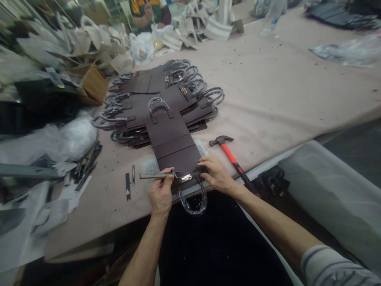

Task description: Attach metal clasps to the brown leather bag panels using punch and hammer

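Observation:
A dark brown bag panel [175, 139] lies lengthwise at the table's front edge, with a plastic-wrapped handle [195, 212] hanging over the edge. My left hand [160, 194] pinches a flat metal tool [154, 175] whose right end is beside a shiny metal clasp [186, 178] on the panel. My right hand [216, 172] rests at the panel's right side, fingers bent and apart, touching its edge near the handle; whether it grips anything small is hidden. Behind the panel is a pile of similar brown panels [143, 83] with wrapped handles.
A claw hammer [232, 157] with a red and black handle lies to the right. Two small dark tools [127, 186] are at the left. A cardboard box [93, 83], plastic wrap [74, 135] and light bag parts [98, 35] crowd the left and back. Another person's hand [148, 11] shows behind.

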Motion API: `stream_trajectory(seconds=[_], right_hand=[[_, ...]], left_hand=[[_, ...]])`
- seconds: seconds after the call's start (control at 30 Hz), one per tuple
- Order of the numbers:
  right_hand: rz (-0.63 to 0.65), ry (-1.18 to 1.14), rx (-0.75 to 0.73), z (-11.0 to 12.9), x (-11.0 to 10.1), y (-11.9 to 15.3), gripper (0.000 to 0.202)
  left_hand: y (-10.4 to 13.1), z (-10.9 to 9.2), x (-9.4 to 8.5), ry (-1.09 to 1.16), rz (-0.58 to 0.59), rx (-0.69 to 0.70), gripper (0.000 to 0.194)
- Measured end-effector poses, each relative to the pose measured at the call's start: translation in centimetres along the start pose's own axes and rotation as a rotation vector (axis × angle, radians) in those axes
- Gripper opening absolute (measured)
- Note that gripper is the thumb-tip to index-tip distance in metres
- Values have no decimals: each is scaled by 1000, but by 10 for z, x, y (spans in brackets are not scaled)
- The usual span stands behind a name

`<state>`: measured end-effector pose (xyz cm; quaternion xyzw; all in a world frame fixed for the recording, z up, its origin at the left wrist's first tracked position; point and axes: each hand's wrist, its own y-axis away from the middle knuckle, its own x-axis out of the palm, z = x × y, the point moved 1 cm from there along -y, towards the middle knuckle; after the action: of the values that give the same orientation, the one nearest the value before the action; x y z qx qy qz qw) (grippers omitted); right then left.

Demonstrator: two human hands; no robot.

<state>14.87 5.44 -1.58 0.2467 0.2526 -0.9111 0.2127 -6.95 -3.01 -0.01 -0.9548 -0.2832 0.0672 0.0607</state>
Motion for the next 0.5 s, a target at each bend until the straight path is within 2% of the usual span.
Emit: stream_trajectory(seconds=[0.07, 0.13, 0.23, 0.33, 0.5], right_hand=[[-49, 1, -8, -3, -9, 8, 20], [-28, 28, -47, -4, -13, 18, 14], [0, 62, -97, -4, -14, 29, 19], [-5, 68, -112, -7, -10, 36, 25], [20, 56, -125, -15, -9, 41, 32]], left_hand=[[2, 0, 16, -12, 64, 39, 23], [5, 0, 30, -20, 111, 110, 20], [9, 1, 44, -70, 176, 206, 15], [9, 5, 49, -112, 227, 255, 14], [8, 9, 50, -119, 255, 247, 14]])
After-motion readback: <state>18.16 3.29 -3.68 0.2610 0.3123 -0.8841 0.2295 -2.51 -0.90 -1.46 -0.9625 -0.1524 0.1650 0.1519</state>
